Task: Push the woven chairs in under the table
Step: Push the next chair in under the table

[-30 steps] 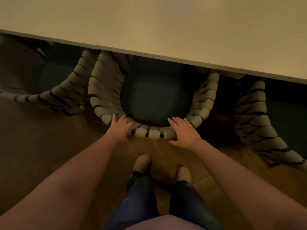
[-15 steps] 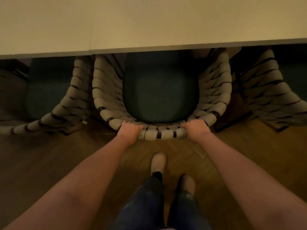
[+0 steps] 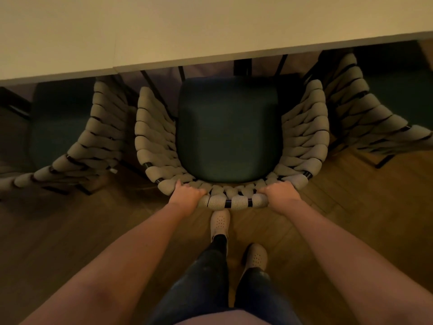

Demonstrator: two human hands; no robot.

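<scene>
The middle curved armchair of thick beige rope (image 3: pixel 154 134) is showing a chunky weave over black frame rods (image 3: pixel 147 164), its rounded dark green seat cushion (image 3: pixel 228 134) looking plain. The pale cream tabletop (image 3: pixel 187 26) is lying unpatterned; the brown wooden floor (image 3: pixel 70 231) is showing herringbone boards.

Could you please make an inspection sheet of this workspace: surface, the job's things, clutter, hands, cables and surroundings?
Surface: pale table, near edge across the top of the view.
Job's things: middle woven chair, dark seat mostly out from under the table; left chair and right chair flank it.
Clutter: nothing seen.
Hands: left hand and right hand each grip the middle chair's back rim.
Cables: nothing seen.
Surroundings: wooden floor; the person's shoes behind the chair; dim light.
</scene>
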